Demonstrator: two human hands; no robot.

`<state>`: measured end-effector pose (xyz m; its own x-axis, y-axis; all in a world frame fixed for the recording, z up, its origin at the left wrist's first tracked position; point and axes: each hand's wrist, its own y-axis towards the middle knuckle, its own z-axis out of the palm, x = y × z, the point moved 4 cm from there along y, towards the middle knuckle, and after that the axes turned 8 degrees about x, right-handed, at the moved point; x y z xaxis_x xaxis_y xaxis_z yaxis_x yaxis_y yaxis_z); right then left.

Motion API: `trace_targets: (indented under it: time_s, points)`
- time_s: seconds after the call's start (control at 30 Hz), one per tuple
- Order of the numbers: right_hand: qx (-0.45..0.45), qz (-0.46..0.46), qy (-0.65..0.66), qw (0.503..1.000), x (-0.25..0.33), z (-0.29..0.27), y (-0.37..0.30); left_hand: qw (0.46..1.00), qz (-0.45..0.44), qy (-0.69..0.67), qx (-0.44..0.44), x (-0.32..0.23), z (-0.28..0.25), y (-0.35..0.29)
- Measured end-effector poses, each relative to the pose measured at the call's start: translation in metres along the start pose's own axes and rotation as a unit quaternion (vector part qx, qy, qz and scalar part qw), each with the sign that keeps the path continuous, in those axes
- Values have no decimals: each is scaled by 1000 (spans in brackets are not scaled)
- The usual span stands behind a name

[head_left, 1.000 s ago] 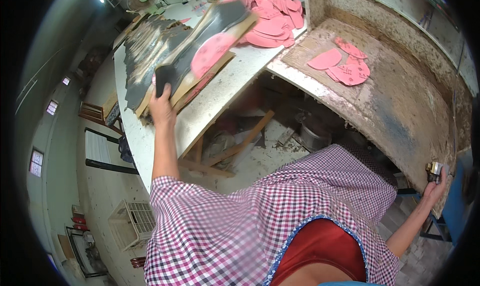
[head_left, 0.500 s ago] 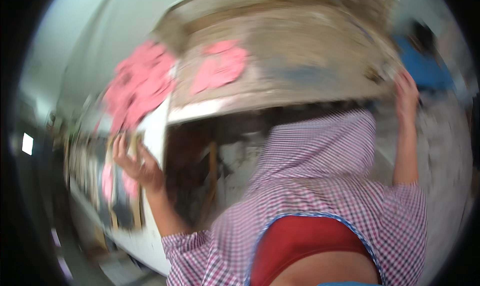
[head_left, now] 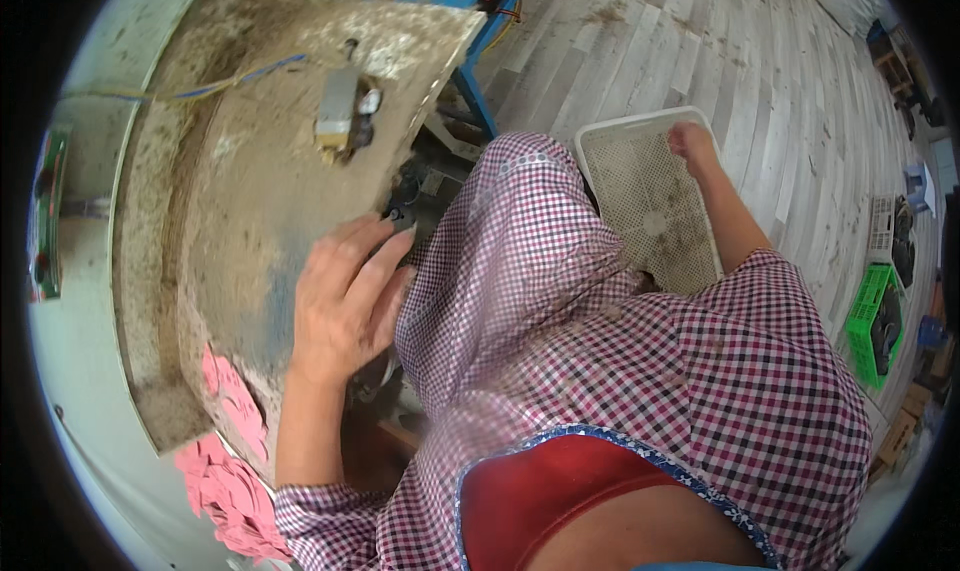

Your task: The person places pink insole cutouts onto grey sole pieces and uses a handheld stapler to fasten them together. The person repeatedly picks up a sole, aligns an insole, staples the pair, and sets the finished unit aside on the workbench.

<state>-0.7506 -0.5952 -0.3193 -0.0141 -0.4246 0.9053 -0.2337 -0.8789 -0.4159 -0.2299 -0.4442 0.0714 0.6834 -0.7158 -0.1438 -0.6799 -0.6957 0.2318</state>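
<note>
My left hand [head_left: 345,296] hovers over the front edge of the dusty workbench [head_left: 235,241], fingers apart and slightly bent, holding nothing. A small metal device [head_left: 338,111] with a grey block and brass-coloured end is fixed on the bench beyond it. My right hand [head_left: 692,146] reaches out over a white perforated plastic basket [head_left: 640,186] with dust in it. Its fingers look curled, and whatever may be in them is hidden. Pink flat cut pieces [head_left: 238,401] lie on the bench's near end, with a larger pink pile [head_left: 235,501] beside it.
The bench has a raised rim [head_left: 150,271], and a yellow-blue cable [head_left: 240,78] crosses it. A blue stand [head_left: 470,86] is behind the bench. At right, a green crate [head_left: 875,326] with dark items rests on the plank-patterned floor [head_left: 760,101]. A checked apron [head_left: 510,221] covers my lap.
My view has swung to the right, bringing the basket and floor into sight. My left hand has moved from beside the pink pile to the bench's front edge; my right hand is now over the basket.
</note>
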Motion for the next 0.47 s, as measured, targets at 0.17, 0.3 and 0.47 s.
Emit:
trace_targets:
  time_s: [0.17, 0.3, 0.47]
  points:
    - [154, 161, -295, 929, -71, 101, -98, 996, 19, -40, 82, 7, -6, -25]
    - [65, 189, -136, 970, -95, 158, -118, 994, 38, -36, 98, -8, -51, -65]
    - [54, -22, 153, 986, -27, 173, -30, 988, 100, 63, 103, -29, -86, -151]
